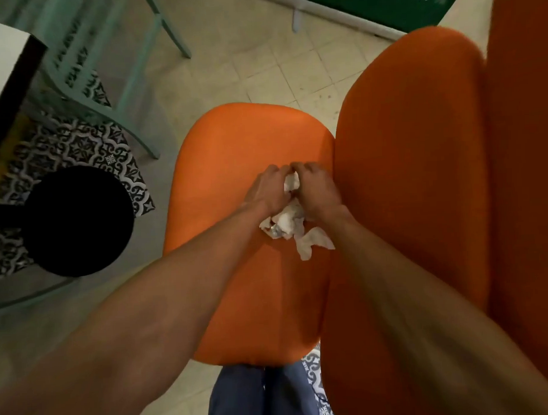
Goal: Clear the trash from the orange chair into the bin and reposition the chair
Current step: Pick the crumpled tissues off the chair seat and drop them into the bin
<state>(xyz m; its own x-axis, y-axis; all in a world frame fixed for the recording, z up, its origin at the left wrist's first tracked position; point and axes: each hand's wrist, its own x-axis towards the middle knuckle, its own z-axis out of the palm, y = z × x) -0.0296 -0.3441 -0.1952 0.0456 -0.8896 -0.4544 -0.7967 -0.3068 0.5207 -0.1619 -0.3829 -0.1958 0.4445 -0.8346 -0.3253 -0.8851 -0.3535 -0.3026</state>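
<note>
On the smooth orange chair seat (234, 165), my left hand (267, 189) and right hand (318, 190) curl around the crumpled white tissue trash (287, 221), scraps spilling toward me; the round black bin (80, 220), I judge, lies well left, nearer my left hand.

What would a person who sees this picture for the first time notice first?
The bright orange chair fills the middle and right of the view. On its seat, the left hand and right hand together grip crumpled white paper. A round black bin stands on the floor to the left.
</note>
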